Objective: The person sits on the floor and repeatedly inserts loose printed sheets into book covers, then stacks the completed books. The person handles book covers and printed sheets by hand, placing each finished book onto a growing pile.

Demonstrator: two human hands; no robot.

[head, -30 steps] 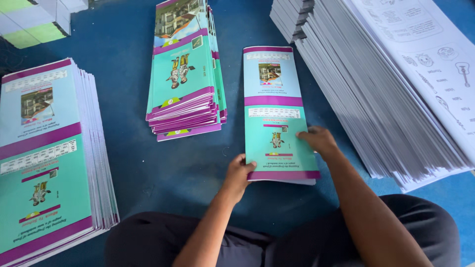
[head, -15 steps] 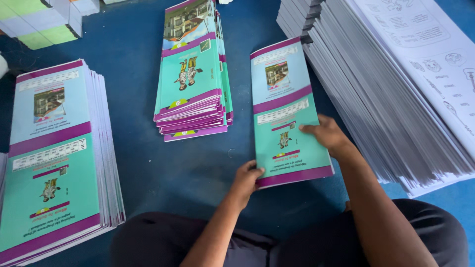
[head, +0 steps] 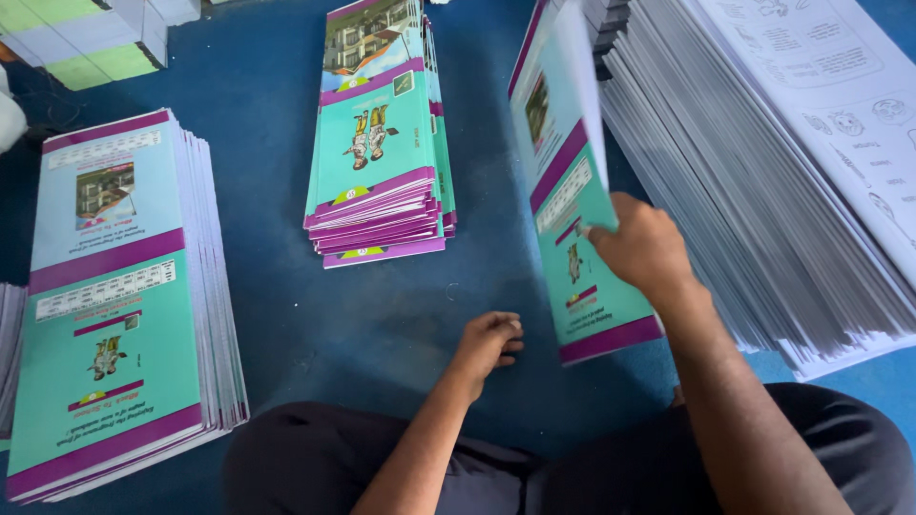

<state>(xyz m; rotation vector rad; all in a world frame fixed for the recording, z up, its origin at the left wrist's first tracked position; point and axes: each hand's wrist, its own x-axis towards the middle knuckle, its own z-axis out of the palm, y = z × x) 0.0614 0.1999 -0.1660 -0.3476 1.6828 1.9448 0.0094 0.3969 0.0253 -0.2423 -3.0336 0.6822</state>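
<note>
My right hand (head: pixel 641 250) grips a teal and purple booklet cover (head: pixel 572 181) by its right edge and holds it tilted up on its side above the blue floor. My left hand (head: pixel 489 341) rests on the floor just left of the cover's lower end, fingers loosely curled, holding nothing. A tall pile of folded teal and purple booklets (head: pixel 377 143) stands ahead of the left hand. A larger stack of flat, open covers (head: pixel 114 296) lies at the far left.
A big fanned stack of white printed sheets (head: pixel 782 162) fills the right side, close to my right arm. Light green and white blocks of paper (head: pixel 91 43) sit at the top left. My dark-trousered legs (head: pixel 572 467) cross the bottom edge.
The cover lay flat on the floor under both hands; now my right hand has lifted it up on edge. My left hand has let go and dropped to the floor.
</note>
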